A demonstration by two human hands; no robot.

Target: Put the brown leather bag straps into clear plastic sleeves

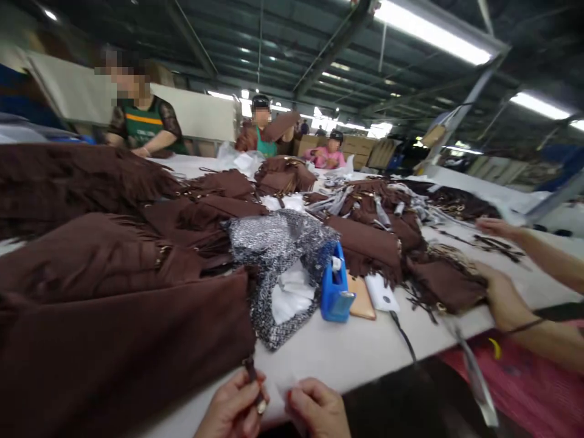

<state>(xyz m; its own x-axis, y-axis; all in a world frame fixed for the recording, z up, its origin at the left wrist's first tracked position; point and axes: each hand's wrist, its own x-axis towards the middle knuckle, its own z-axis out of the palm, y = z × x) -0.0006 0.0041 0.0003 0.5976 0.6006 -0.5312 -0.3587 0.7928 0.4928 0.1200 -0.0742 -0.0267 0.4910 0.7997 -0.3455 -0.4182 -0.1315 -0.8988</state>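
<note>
At the bottom of the head view, my left hand (232,404) is closed around a short brown strap (250,371) with a metal fitting at its end. This strap joins the corner of a large brown fringed bag (182,340) lying to the left. Close beside it, my right hand (322,406) pinches a thin whitish, translucent piece (285,384), blurred, perhaps paper or film. Just ahead lies a black-and-white tweed-patterned piece (274,243) with white stuffing showing.
A blue tape dispenser (337,289), a gold phone-like object (362,295) and a white device (382,293) with a cable stand ahead. Brown bags (369,243) are heaped across the white table (301,359). At right, a co-worker's hands (502,295) handle a brown pouch (449,283); several people sit beyond.
</note>
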